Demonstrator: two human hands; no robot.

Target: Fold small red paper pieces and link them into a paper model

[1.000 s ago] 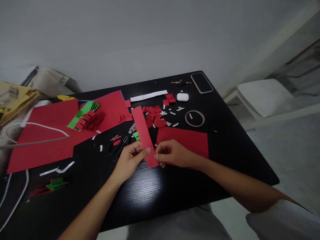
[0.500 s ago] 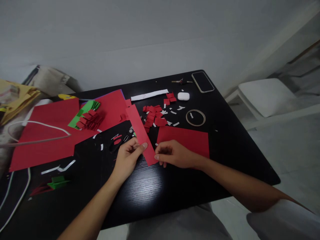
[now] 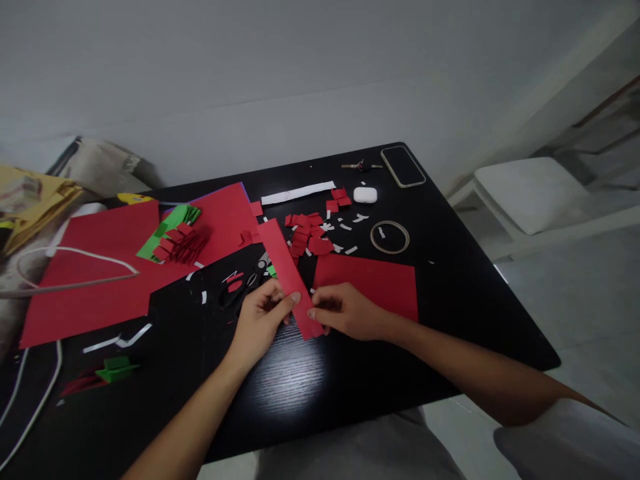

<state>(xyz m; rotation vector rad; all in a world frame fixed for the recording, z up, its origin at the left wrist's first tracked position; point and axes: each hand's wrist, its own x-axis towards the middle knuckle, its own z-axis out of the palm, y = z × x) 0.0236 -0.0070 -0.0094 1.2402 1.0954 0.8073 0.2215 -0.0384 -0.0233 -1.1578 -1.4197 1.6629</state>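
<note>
A long red paper strip [image 3: 283,263] slants over the table between my two hands. My left hand [image 3: 265,320] is closed on its left edge, thumb on top and fingers beneath. At the strip's lower right edge, my right hand [image 3: 347,310] pinches it between thumb and fingers. Just left of the strip lie black-handled scissors [image 3: 240,291], partly covered. Behind it is a heap of folded red paper pieces [image 3: 306,233]. A red paper sheet [image 3: 373,283] lies partly under my right hand.
Large red sheets [image 3: 90,280] cover the left side, with a folded green and red paper bundle [image 3: 175,233] on them. A tape roll [image 3: 390,237], a white case [image 3: 365,195], keys [image 3: 361,165] and a phone [image 3: 403,166] sit to the right. White cable [image 3: 55,373] runs at far left.
The red strip has shifted slightly down and to the right. My right thumb and fingers have come farther onto its lower right edge. The left hand keeps its hold.
</note>
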